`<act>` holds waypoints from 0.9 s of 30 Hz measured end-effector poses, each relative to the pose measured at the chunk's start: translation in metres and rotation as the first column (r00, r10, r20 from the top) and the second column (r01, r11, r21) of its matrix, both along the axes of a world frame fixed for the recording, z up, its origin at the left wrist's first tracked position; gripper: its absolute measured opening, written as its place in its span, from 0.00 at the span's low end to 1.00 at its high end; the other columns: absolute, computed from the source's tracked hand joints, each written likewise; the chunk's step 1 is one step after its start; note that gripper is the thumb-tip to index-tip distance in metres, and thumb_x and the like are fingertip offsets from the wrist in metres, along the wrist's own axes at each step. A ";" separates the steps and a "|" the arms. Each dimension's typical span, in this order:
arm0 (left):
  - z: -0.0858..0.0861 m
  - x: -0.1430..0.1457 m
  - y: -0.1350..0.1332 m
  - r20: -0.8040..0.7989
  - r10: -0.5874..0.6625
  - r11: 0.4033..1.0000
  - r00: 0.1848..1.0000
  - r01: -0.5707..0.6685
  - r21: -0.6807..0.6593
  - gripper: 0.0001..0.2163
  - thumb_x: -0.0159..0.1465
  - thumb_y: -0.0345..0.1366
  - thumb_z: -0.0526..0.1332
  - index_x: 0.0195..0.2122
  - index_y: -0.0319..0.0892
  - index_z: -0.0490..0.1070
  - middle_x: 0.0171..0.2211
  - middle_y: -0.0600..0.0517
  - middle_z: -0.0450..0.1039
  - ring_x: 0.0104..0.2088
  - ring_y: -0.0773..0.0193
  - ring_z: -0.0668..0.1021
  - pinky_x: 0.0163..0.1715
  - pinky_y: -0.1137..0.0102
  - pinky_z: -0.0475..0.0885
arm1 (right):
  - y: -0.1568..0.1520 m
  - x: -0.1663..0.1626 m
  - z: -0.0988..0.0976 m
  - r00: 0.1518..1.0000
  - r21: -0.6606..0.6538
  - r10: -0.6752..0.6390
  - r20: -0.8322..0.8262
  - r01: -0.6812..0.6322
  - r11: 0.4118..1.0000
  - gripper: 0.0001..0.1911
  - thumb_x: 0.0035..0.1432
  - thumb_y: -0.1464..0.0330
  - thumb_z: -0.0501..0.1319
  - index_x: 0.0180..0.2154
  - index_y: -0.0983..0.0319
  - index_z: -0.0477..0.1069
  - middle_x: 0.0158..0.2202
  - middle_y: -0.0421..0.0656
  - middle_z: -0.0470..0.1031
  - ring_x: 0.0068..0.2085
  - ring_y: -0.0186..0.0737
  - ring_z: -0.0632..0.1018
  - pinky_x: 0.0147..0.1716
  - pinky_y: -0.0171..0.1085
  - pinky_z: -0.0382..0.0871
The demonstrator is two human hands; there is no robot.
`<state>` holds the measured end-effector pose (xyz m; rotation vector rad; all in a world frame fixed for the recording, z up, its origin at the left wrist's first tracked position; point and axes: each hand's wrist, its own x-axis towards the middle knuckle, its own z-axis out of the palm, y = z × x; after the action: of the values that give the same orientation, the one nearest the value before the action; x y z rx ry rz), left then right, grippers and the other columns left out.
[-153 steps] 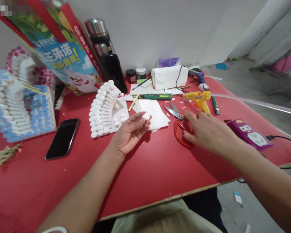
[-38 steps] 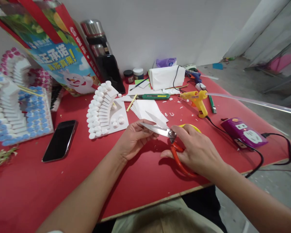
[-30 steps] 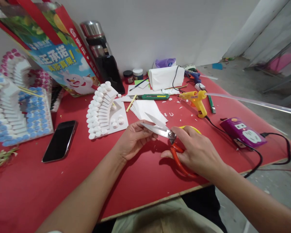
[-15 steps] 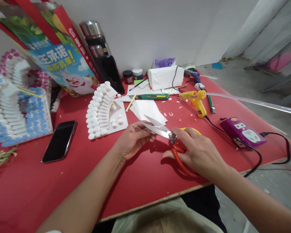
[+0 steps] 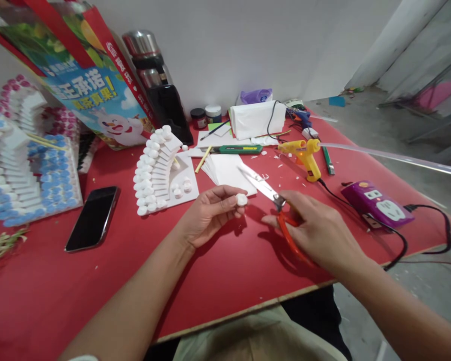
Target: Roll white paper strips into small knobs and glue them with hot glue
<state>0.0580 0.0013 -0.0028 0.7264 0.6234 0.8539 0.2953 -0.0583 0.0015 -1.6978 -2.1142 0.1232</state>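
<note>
Between the thumb and fingers of my left hand (image 5: 216, 210) is a small round white disc (image 5: 241, 200), held just above the red table. My right hand (image 5: 319, 228) grips a pair of scissors (image 5: 265, 185) by the red handles. Their blades point away to the upper left, apart from the disc and over the edge of a stack of white paper (image 5: 231, 173). Left of the stack stands a white stepped model (image 5: 161, 173), its curved outer side lined with white round pieces. Two more round pieces sit on its base.
A yellow glue gun (image 5: 304, 156) and a purple power strip (image 5: 378, 203) with cables lie to the right. Behind the paper is a green cutter (image 5: 236, 150). On the left are a phone (image 5: 92, 219), a blue-and-white model (image 5: 30, 175), a bag (image 5: 93, 90) and a flask (image 5: 145, 50).
The scissors have drawn away from my left hand toward the right, their blades closing together. The white disc, covered by the blades before, now shows in my left fingers.
</note>
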 end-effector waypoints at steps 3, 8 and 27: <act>0.000 -0.002 0.001 0.017 0.005 1.000 1.000 -0.005 0.001 0.09 0.57 0.29 0.74 0.39 0.36 0.82 0.36 0.48 0.79 0.32 0.69 0.79 0.36 0.75 0.75 | 0.012 0.008 0.005 0.985 -0.081 -0.136 0.110 0.146 0.986 0.19 0.66 0.56 0.59 0.51 0.61 0.70 0.34 0.47 0.79 0.31 0.48 0.79 0.28 0.38 0.61; -0.002 -0.004 0.002 0.034 -0.012 0.999 0.999 0.010 0.053 0.12 0.57 0.29 0.74 0.42 0.38 0.82 0.37 0.48 0.78 0.34 0.68 0.79 0.38 0.73 0.75 | 0.029 0.011 0.003 0.928 -0.155 -0.179 0.325 0.239 0.958 0.15 0.68 0.59 0.56 0.47 0.63 0.71 0.35 0.51 0.78 0.33 0.51 0.79 0.27 0.38 0.55; 0.046 -0.092 0.027 -0.728 0.677 0.672 0.112 0.308 0.673 0.06 0.62 0.37 0.67 0.38 0.42 0.78 0.34 0.53 0.77 0.29 0.65 0.72 0.33 0.67 0.66 | 0.097 -0.082 0.054 0.990 0.100 0.054 0.131 -0.068 0.993 0.15 0.70 0.63 0.55 0.42 0.65 0.76 0.36 0.49 0.80 0.34 0.46 0.78 0.27 0.40 0.51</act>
<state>-0.0338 0.0279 0.0427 2.1327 1.7509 0.7524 0.2135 0.0384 0.0557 -1.6199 -2.2246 -0.0788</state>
